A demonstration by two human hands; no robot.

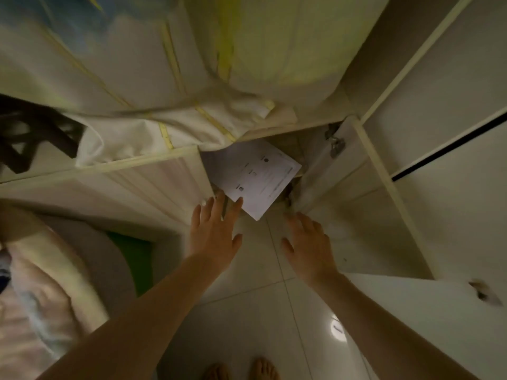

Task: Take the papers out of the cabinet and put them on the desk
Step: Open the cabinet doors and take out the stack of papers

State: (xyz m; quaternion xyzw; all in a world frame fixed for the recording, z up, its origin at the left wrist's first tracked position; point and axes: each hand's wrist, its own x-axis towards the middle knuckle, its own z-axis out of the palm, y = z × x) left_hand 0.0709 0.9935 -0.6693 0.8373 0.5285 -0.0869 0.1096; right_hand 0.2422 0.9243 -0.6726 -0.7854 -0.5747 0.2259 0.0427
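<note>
**White sheets at the cabinet mouth, hands closing in**

White papers (251, 174) lie in a low cabinet (337, 171) opening, tilted so one corner juts out over the tiled floor (255, 311). That overhang probably explains the reach: the left hand (214, 231) is spread flat, fingertips touching the near edge, not yet gripping. The right hand (307, 239) hangs open just beside the opening, holding nothing, apparently ready to take the other side. An open door (337, 160) flanks the right, a panelled front the left, and draped cloth (170, 127) sags above, so the gap is narrow; the floor below gives room to draw the sheets out. No worktop shows.
</note>
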